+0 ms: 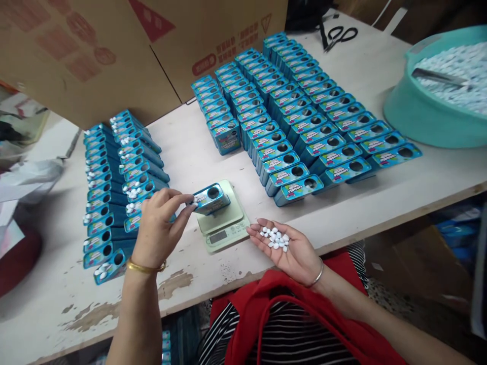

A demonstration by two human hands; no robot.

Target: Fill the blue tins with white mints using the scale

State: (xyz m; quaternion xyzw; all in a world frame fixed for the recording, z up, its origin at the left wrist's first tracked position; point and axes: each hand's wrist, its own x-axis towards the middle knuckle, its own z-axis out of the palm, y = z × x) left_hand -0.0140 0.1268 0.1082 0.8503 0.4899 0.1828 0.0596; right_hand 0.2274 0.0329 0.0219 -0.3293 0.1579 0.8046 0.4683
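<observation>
A blue candy tin [211,199] with a round dark opening in its top stands on a pale green digital scale [228,230]. My left hand [162,220] is at the tin's left end, its thumb and forefinger pinched around small white candies [195,201] at the edge of the lid. Whether the fingertips also press on the tin, I cannot tell. To the right of the scale, my right hand [287,251] lies palm up, fingers stretched out and slightly cupped, carrying a small heap of white candies [276,238]. The scale's display is too dark to read.
Rows of blue tins [292,114] with round openings fill the back right. More tins [101,195], many topped with white candies, line the left. A turquoise tub [414,106] of candies holds a metal scoop [441,77]. Scissors [340,36] and a large cardboard box [160,56] are behind.
</observation>
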